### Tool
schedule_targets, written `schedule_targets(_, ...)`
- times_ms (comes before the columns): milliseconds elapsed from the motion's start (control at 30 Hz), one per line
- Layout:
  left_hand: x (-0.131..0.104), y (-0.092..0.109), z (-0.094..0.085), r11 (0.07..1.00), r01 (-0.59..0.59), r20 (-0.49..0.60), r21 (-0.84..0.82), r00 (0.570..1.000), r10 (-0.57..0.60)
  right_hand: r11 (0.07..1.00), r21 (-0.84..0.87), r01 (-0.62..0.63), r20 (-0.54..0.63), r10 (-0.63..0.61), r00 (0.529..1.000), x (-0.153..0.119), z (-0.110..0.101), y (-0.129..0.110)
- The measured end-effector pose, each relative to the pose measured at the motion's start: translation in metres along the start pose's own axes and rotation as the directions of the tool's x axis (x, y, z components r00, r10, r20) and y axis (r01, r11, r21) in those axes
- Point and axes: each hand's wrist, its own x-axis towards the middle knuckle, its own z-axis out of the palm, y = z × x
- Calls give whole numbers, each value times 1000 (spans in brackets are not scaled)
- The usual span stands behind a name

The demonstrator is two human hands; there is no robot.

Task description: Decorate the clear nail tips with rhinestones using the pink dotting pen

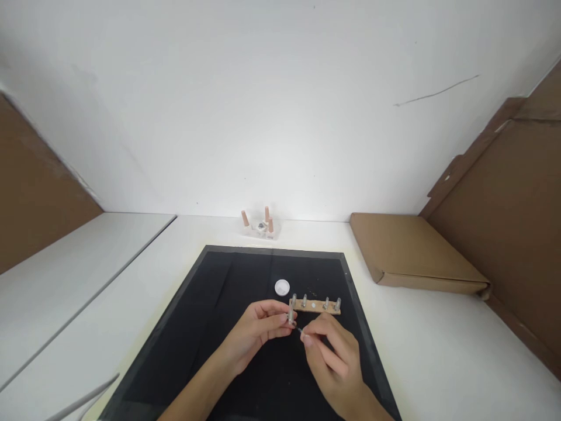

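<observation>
Head view, logged remotely: black mat [236, 280]; right hand [333, 363] and left hand [258, 328], both pinching; tan strip [319, 305] with pegs [337, 304]; white dish [282, 287]; glossy piece [290, 316], upright in left fingers, near the strip; thin tool [298, 330], in right fingertips. Risks I judge: slack left pinch could drop the piece; unsteady right fingers could jog it.

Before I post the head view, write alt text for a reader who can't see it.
A left hand holds a small shiny piece over a black mat, and a right hand holds a thin tool close to it. Beyond are a strip bearing upright pieces and a white dish, with pink caps near the wall and a cardboard box at right.
</observation>
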Motion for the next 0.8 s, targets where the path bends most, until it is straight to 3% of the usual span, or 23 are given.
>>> schedule_targets(367,0,-4,-3,1000,18,27,-10,999,-17,998,-47,-32,-25,31,999,0,2,1)
schedule_targets(800,2,-2,-4,999,-15,-9,-40,1000,14,998,-42,51,51,-49,998,-1,1,1)
